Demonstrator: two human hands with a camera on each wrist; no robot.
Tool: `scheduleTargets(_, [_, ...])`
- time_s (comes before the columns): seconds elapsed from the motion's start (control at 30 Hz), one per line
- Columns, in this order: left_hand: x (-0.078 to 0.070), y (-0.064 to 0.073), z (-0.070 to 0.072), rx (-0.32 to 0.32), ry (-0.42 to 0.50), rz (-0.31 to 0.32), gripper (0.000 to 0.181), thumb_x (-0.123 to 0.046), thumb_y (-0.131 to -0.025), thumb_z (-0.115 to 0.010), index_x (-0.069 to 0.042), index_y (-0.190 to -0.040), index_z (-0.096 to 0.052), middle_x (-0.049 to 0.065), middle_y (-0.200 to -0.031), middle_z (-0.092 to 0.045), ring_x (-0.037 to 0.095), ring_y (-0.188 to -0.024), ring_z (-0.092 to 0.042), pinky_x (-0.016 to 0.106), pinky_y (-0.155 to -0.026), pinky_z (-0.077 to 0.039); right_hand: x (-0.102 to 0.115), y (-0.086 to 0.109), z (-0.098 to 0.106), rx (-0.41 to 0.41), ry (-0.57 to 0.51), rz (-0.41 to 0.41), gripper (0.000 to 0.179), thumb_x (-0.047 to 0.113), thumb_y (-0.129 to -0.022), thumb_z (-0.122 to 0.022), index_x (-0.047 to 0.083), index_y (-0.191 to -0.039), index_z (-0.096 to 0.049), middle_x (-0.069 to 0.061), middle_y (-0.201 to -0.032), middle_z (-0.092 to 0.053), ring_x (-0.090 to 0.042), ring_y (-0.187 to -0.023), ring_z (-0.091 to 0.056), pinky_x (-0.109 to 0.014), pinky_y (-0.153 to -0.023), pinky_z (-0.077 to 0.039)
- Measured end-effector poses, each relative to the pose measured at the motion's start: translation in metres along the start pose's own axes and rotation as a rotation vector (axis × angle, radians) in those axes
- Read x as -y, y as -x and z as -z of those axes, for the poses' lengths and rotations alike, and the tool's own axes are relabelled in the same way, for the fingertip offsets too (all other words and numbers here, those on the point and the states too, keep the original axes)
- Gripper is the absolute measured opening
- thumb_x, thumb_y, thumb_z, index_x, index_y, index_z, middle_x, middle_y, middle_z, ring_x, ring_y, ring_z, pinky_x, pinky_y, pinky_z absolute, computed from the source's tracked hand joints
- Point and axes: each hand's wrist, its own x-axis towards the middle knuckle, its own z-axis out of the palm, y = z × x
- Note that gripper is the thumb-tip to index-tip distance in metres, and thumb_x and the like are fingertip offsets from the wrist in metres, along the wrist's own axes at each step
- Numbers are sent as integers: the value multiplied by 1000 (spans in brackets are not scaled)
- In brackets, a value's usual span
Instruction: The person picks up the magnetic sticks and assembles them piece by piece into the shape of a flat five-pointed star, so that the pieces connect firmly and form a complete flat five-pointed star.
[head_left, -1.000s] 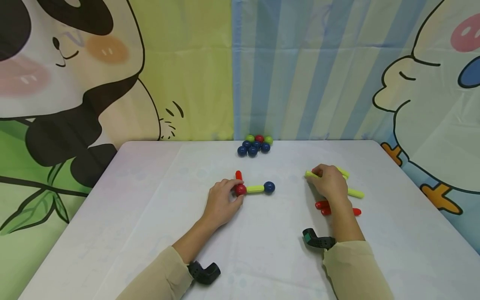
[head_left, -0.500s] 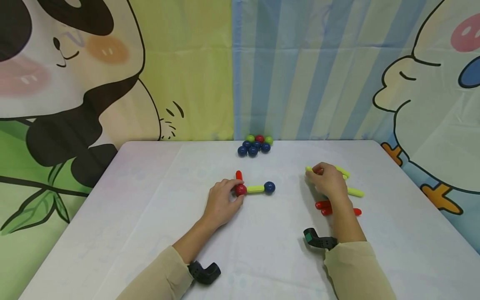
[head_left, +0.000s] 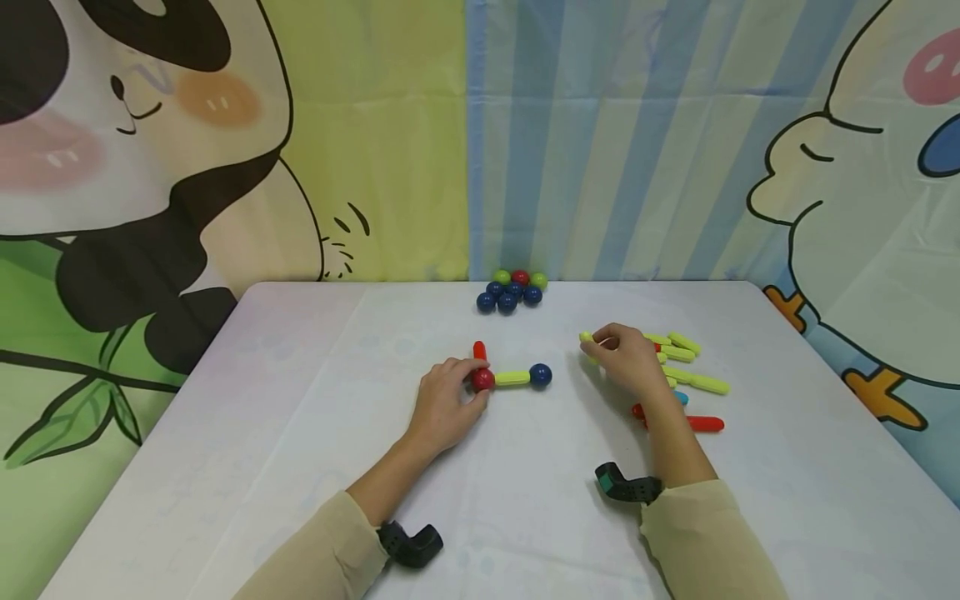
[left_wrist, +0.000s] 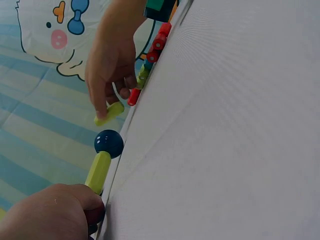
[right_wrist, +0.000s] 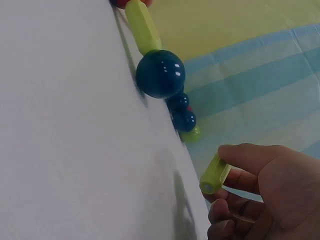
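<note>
My left hand (head_left: 446, 402) pinches a red ball (head_left: 483, 379) between thumb and fingers on the white table. From that ball a red building rod (head_left: 479, 350) points away, and a yellow-green rod (head_left: 512, 378) runs right to a dark blue ball (head_left: 541, 375). Above the table to the right, my right hand (head_left: 626, 362) holds another yellow-green rod (right_wrist: 215, 175) between thumb and forefinger. A small silvery disc shows on its end in the right wrist view. In the left wrist view the held rod (left_wrist: 109, 114) appears just beyond the blue ball (left_wrist: 109, 143).
Several yellow-green rods (head_left: 701, 382) and red rods (head_left: 705, 424) lie at the right, partly behind my right forearm, with a blue piece (head_left: 681, 397) among them. A cluster of blue, green and red balls (head_left: 507, 303) sits by the table's back edge, before a printed cloth backdrop.
My right hand has lifted away from the rod pile and moved left with a yellow-green rod, uncovering more of the pile. The left hand stays on the red ball.
</note>
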Motion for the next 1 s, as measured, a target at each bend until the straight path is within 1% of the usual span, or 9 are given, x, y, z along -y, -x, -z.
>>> scheduleTargets(0.13, [0,-1,0,-4,2,-3,39,-17,-90,-77,-16,-128,-71,6,-115,-70,26,-104,-61,47,-95,-48,4,-2,-8,35,-33,-18,47,43,-101,-62,6,-130,-63,-18,-121,-63,-28,-93,-61,-32,-77,-51])
scheduleTargets(0.23, [1,-1,-1,-7,3,-7,38,-16,-90,-77,-15,-127,-71,6,-114,-70,26,-104,-61,47,-95,-48,7,-3,-13,64,-81,-35,46,42,-101,-63,7,-131,-63,-15,-116,-63,-25,-85,-60,-28,-71,-50])
scheduleTargets(0.3, [1,-2,-1,-5,0,-7,38,-17,-90,-77,-16,-128,-71,6,-114,-70,26,-104,-61,47,-95,-48,8,-3,-17,77,-99,-37,45,41,-101,-63,7,-131,-63,-14,-113,-63,-24,-83,-59,-27,-70,-50])
scheduleTargets(0.47, [0,-1,-1,-1,-2,-4,39,-17,-90,-76,-16,-128,-70,6,-115,-70,26,-104,-61,48,-97,-48,13,-4,-25,76,-111,-28,46,40,-101,-62,7,-133,-61,-13,-107,-64,-22,-80,-59,-25,-69,-50])
scheduleTargets(0.6, [0,0,-1,2,2,1,39,-16,-90,-77,-16,-129,-70,6,-116,-70,26,-105,-60,48,-97,-47,15,-5,-31,65,-144,-38,48,38,-102,-61,15,-144,-55,-13,-105,-63,-22,-76,-59,-25,-67,-50])
scheduleTargets(0.67, [1,0,-1,2,1,0,40,-16,-90,-77,-16,-129,-70,6,-116,-70,26,-105,-61,48,-97,-48,17,-5,-32,68,-171,-39,49,36,-103,-60,18,-147,-53,-12,-104,-64,-22,-74,-59,-25,-66,-49])
scheduleTargets(0.73, [1,0,-1,0,0,-3,39,-16,-90,-77,-16,-128,-70,6,-116,-70,26,-105,-61,48,-96,-48,18,-5,-34,79,-196,-41,47,35,-103,-60,18,-147,-54,-12,-103,-64,-21,-72,-58,-25,-64,-49])
scheduleTargets(0.87, [2,0,-1,-6,0,-12,39,-16,-89,-77,-16,-128,-71,6,-116,-71,25,-104,-61,47,-96,-48,19,-5,-36,97,-226,-44,45,34,-103,-59,13,-143,-56,-11,-99,-66,-18,-67,-57,-25,-61,-49])
scheduleTargets(1.0, [2,0,-2,-7,4,-13,39,-16,-89,-78,-16,-127,-71,6,-115,-71,25,-105,-62,47,-96,-48,19,-6,-39,94,-254,-34,44,32,-102,-60,11,-140,-57,-9,-94,-70,-17,-64,-58,-26,-59,-50])
